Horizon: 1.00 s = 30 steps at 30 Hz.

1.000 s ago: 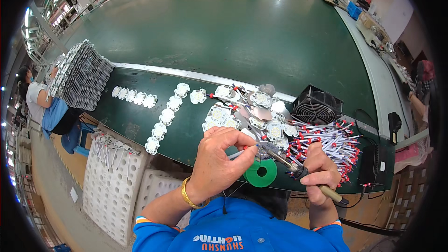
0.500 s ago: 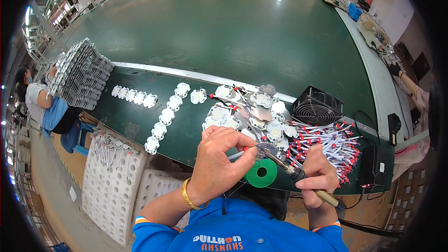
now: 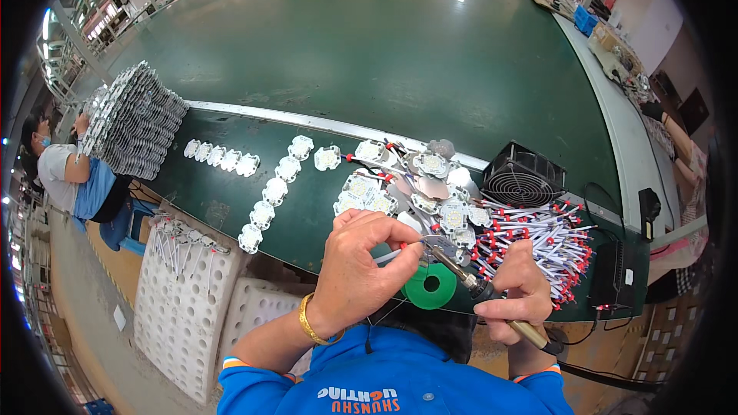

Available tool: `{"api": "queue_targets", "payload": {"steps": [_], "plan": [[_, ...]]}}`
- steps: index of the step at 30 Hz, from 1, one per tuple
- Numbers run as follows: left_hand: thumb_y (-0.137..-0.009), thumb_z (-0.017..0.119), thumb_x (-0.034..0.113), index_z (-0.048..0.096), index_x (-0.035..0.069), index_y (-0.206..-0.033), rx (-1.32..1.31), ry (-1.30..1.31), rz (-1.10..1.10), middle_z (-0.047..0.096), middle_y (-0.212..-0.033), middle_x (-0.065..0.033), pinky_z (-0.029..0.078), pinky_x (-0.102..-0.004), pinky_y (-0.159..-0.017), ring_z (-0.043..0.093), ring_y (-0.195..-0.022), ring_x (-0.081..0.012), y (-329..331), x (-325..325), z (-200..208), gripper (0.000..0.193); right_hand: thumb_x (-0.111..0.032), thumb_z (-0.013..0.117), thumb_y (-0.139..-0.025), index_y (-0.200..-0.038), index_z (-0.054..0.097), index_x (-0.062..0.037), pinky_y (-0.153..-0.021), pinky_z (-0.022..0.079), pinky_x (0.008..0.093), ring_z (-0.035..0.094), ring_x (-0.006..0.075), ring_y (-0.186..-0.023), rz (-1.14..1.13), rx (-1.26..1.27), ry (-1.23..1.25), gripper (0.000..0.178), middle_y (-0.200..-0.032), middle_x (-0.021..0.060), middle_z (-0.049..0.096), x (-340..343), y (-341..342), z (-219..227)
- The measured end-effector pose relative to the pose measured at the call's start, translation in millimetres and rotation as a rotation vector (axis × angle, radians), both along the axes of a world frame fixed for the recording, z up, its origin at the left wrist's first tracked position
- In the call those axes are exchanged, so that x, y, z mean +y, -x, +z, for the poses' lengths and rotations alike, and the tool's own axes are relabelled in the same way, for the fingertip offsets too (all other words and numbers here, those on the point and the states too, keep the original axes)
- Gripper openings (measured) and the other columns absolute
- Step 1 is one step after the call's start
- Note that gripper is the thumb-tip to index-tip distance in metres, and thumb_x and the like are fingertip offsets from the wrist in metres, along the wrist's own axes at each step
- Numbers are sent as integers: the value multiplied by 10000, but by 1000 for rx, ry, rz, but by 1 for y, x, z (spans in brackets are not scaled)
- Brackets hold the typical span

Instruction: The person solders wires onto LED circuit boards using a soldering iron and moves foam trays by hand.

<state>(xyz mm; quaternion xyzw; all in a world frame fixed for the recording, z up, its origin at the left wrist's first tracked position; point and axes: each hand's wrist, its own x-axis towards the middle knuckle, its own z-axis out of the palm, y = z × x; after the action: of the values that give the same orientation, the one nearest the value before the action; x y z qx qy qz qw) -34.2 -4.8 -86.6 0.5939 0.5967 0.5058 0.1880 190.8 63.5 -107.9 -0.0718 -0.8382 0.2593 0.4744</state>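
Observation:
My left hand (image 3: 360, 265) is closed in a pinch on a white wire (image 3: 387, 257) with a red end. In my right hand (image 3: 524, 292) is a soldering iron (image 3: 478, 286), its handle slanting down to the right. The iron's tip meets the area just beside my left fingertips, at the near edge of a small round board; exact contact cannot be made out. Just below the tip lies a green spool (image 3: 417, 292). Beyond my hands spreads a heap of white LED boards (image 3: 453, 217), and close to my right hand a pile of white wires (image 3: 530, 250) with red ends.
A black fan (image 3: 523, 177) stands behind the wires, a black power box (image 3: 611, 273) to the right. Boards lie in a row (image 3: 274, 192); a tall board stack (image 3: 134, 123) stands at left. A perforated white foam tray (image 3: 177, 315) sits below; a co-worker (image 3: 65, 165) sits far left.
My right hand and the iron's handle have shifted slightly left and down. My left hand stays nearly in place. The co-worker at left has leaned a little.

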Motion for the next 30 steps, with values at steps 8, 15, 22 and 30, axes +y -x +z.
{"api": "queue_targets", "payload": {"steps": [8, 15, 22, 30], "plan": [[-713, 682, 83, 652, 60, -712, -47, 21, -17, 626, -647, -28, 405, -325, -767, 591, -639, -177, 0, -1, 0, 38, -194, 655, -749, -812, 680, -188, -634, 283, 347, 424, 160, -602, -18, -28, -50, 68, -725, -15, 478, 0, 0, 0], [-712, 685, 81, 650, 55, -710, -180, 92, -30, 633, -649, -27, 418, -324, -755, 599, -646, -177, 0, 1, -1, 44, -54, 637, -599, -833, 708, -150, -610, 279, 337, 445, 160, -564, 29, 96, 128, 262, -711, 3, 520, 3, 1, -4], [-706, 687, 78, 652, 55, -711, -59, 26, -10, 633, -655, -31, 405, -327, -781, 596, -647, -180, 0, 1, 0, 42, -42, 619, -614, -831, 703, -146, -607, 280, 336, 438, 163, -571, 35, 134, 159, 255, -711, 5, 524, 2, 1, -2], [-707, 686, 77, 651, 62, -708, -45, 9, -17, 625, -654, -25, 387, -326, -795, 583, -643, -172, 0, 1, 1, 39, -55, 609, -559, -801, 712, -150, -600, 269, 334, 435, 161, -573, 40, 131, 131, 280, -701, -2, 506, 1, 1, -1]]}}
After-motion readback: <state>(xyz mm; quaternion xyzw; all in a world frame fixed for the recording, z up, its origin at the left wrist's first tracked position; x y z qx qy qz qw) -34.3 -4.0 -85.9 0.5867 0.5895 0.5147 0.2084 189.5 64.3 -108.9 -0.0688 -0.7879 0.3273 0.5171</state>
